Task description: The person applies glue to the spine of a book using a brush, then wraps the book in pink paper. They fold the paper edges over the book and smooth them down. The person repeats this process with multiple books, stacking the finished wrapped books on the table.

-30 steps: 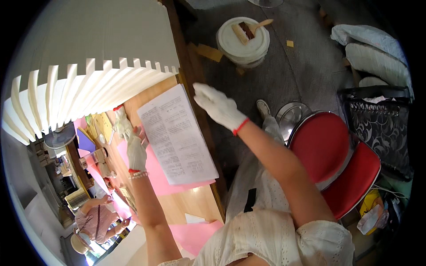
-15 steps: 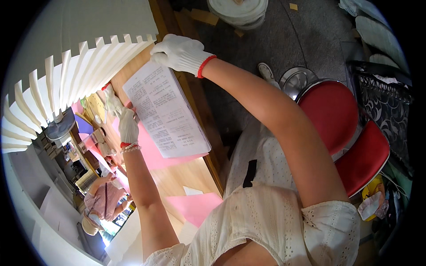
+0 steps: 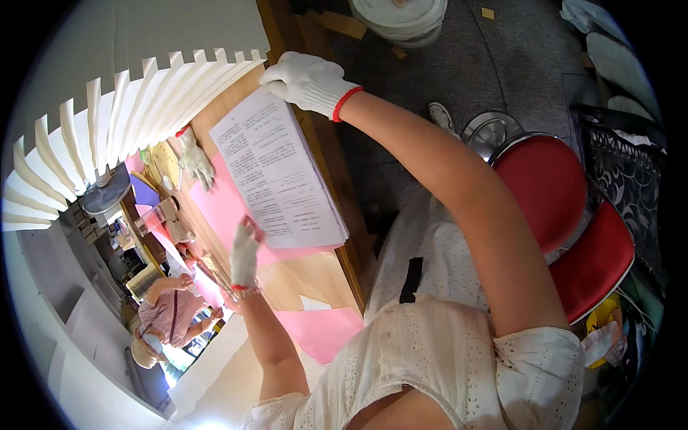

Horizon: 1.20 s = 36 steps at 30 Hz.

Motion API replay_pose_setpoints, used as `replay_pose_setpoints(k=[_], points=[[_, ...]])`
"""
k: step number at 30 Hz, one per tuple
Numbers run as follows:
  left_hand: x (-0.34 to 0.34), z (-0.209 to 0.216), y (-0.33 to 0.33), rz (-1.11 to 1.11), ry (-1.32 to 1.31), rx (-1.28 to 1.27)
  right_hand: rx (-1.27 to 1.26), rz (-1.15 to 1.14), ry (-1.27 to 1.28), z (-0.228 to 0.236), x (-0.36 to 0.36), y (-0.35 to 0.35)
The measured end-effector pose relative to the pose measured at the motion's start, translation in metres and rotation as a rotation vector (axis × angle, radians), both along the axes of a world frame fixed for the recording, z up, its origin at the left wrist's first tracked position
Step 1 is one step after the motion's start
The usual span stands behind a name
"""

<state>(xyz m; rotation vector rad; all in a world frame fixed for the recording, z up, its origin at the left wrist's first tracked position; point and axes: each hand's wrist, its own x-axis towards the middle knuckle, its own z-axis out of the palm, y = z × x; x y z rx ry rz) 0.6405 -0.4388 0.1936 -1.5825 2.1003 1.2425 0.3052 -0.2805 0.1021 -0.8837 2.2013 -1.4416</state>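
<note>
left hand (image 3: pixel 244 256): white knit glove, red-edged cuff, thin bracelet at the wrist
right hand (image 3: pixel 307 80): white knit glove, red band at the cuff
forearms: bare
top (image 3: pixel 430 365): white eyelet fabric, short sleeves, small punched holes all over

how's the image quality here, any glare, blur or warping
Head view: strong fisheye warp, so the table edge bends and the corners go black; blown-out glare at the lower left; the left hand is slightly motion-blurred, while the right hand and the printed sheet stack stay fairly sharp.

Red stool (image 3: pixel 545 186), white bucket (image 3: pixel 401 18), spare glove (image 3: pixel 195 159), seated co-worker (image 3: pixel 168 315) beyond the workbench.
</note>
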Motion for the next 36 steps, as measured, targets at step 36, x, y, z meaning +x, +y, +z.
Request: replay_pose_setpoints(k=[36], points=[[0.052, -0.022, 0.047, -0.367, -0.033, -0.499, 0.058, -0.025, 0.149, 0.003, 0.001, -0.006]])
